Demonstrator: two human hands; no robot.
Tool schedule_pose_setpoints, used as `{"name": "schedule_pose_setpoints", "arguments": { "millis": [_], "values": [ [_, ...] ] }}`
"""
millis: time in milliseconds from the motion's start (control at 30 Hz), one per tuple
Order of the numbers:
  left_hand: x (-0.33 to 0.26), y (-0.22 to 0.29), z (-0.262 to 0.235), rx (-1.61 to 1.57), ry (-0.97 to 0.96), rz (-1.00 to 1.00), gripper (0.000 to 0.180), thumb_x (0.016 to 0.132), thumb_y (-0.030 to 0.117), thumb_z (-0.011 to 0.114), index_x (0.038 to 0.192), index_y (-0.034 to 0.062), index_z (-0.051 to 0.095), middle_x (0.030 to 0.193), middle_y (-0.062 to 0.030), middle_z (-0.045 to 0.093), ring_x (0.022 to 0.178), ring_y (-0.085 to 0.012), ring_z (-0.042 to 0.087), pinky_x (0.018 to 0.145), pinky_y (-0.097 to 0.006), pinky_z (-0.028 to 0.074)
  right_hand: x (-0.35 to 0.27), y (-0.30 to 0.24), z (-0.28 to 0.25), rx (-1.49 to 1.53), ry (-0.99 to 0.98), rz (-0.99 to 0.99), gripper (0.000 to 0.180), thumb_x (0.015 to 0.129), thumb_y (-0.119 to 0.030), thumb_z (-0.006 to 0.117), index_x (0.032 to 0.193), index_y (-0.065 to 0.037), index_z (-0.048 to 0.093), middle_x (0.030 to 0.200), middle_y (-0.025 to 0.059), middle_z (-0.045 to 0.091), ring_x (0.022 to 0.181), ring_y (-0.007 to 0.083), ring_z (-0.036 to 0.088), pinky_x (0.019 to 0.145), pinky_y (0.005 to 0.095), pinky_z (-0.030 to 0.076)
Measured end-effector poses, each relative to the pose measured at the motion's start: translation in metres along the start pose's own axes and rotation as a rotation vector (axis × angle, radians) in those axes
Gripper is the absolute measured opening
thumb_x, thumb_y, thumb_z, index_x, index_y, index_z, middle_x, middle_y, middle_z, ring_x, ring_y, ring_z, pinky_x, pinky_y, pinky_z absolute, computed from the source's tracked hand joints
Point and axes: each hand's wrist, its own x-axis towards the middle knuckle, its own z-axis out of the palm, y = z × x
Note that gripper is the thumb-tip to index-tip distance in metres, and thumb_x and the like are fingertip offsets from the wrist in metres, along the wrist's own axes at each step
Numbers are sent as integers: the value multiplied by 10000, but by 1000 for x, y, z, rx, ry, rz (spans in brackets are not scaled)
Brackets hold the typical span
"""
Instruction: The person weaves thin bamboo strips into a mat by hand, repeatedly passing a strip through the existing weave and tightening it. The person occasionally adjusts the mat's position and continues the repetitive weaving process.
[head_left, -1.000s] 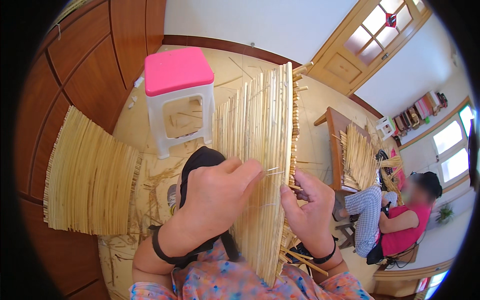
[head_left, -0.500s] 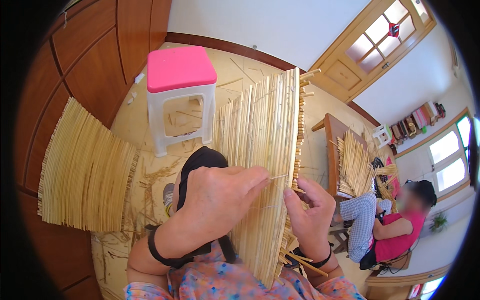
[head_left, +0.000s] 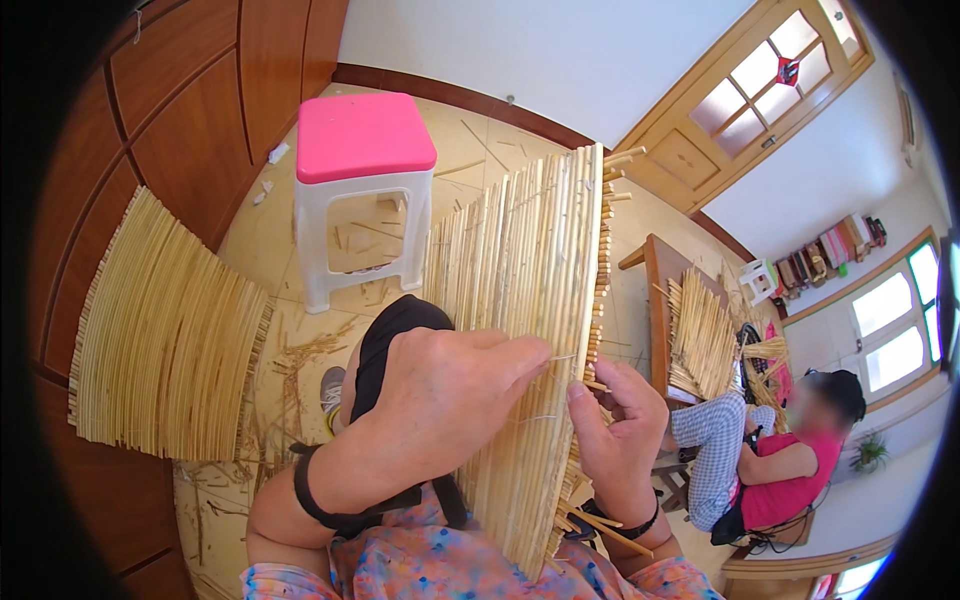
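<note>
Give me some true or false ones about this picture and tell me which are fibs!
1. The plastic stool is blue on top. False: the plastic stool is pink on top and white below.
2. The right hand is at the edge of the stalk mat. True.
3. The left hand rests on the plastic stool. False: the left hand is over the stalk mat, pinching a pale strand.
4. Loose stalks lie on the wooden table. True.
5. The seated person wears a green top. False: the seated person wears a pink top.
</note>
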Motion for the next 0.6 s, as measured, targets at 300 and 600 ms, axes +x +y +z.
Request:
{"name": "schedule_pose_setpoints", "arguments": {
  "millis": [300, 600],
  "values": [
    [2, 5, -7, 1, -9, -28, 84, 870, 115, 724, 950, 91, 734, 704, -98, 652, 591, -288, 641, 510, -374, 495, 1, -2, 0, -4, -11, 29, 295, 814, 0, 732, 1083, 111, 682, 770, 163, 649, 668, 215, 657, 646, 308, 563],
    [1, 7, -8, 39, -24, -28, 86, 864, 107, 756, 948, 87, 761, 683, -90, 642, 576, -263, 631, 506, -352, 481, 0, -3, 2, -11, -10, 44, 302, 802, -1, 738, 1085, 95, 692, 747, 149, 644, 648, 205, 650, 634, 296, 550]
  ]
}}
